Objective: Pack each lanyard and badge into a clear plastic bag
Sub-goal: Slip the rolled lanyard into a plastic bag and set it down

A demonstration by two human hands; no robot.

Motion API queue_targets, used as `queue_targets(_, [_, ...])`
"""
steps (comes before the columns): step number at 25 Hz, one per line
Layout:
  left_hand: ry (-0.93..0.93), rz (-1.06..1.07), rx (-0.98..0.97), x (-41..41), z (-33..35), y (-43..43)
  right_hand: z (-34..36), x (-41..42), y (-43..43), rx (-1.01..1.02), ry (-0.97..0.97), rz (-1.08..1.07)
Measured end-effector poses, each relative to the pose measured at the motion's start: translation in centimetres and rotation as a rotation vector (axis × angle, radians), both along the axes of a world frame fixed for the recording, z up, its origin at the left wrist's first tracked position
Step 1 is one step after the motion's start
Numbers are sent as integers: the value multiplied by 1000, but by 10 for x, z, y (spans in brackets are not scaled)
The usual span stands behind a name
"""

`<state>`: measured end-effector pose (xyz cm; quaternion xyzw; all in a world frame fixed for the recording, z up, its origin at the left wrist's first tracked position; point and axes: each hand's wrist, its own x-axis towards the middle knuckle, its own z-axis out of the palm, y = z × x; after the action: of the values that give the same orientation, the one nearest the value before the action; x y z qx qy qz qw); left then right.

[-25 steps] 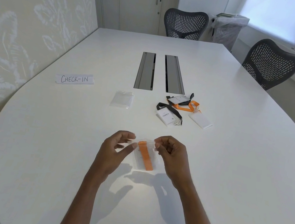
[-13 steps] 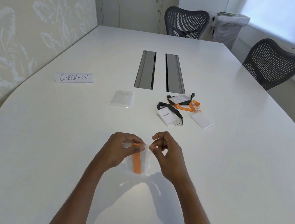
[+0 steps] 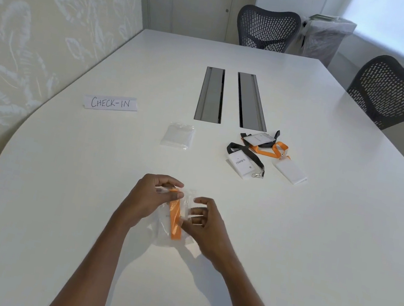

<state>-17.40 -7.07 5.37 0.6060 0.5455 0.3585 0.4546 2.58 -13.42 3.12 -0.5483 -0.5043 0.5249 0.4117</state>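
Observation:
A clear plastic bag with a folded orange lanyard and badge inside is held just above the near part of the white table. My left hand pinches the bag's top left corner. My right hand grips the bag's right side lower down, fingers curled. Farther off on the right lie a black lanyard with a white badge, an orange lanyard with a white badge, and another badge on a black lanyard. A stack of empty clear bags lies left of them.
A paper sign reading CHECK-IN stands at the left. Two grey cable slots run along the table's middle. Two dark mesh chairs stand at the far end and the right side. A patterned wall borders the left.
The bag has shifted slightly left and tilted. My right hand has slid from the bag's top edge down its right side, while my left hand keeps pinching the top.

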Motion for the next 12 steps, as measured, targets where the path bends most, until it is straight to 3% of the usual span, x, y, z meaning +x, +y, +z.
queue_targets(4, [80,133,-2,-9,-15,17,-16,-27,13,-45,-88,-104])
queue_targets(7, [99,256,47,-5,-19,29,-17,-45,25,80,-226,-146])
queue_targets(10, [235,456,222,9,-25,18,-25,-57,25,227,-515,-82])
queue_targets(12, [353,472,341,24,-38,-7,-33,-58,22,307,-612,-76])
